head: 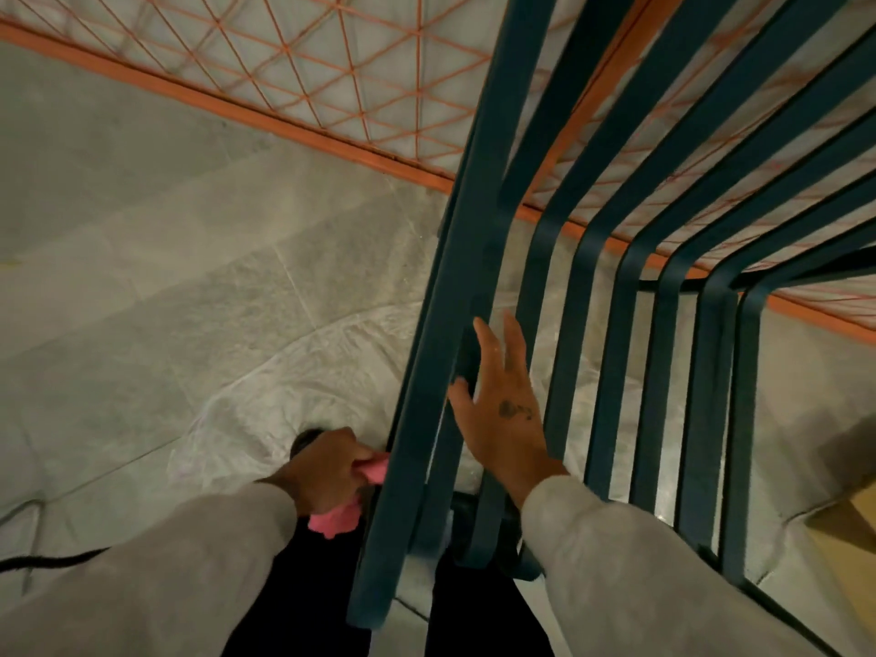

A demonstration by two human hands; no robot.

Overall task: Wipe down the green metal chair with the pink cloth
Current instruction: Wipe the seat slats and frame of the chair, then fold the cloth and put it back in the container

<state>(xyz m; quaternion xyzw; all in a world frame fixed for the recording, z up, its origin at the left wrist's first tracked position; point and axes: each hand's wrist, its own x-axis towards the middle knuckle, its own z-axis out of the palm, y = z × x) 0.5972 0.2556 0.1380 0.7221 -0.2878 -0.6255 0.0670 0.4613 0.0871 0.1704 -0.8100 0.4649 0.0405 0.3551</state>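
Observation:
The green metal chair (611, 286) fills the right half of the head view, its flat slats curving from backrest down into seat. My left hand (327, 471) is closed on the crumpled pink cloth (341, 514), pressed against the outer left slat near its lower end. My right hand (502, 410) lies with fingers spread over the seat slats, thumb hooked by the second slat, holding nothing. Part of the cloth is hidden behind the slat.
An orange metal fence (303, 130) with diagonal mesh runs across the back. Grey stone paving (142, 277) lies on the left, a pale plastic sheet (303, 386) under the chair. A black cable (47, 561) crosses the lower left. A yellowish box corner (848, 519) sits at right.

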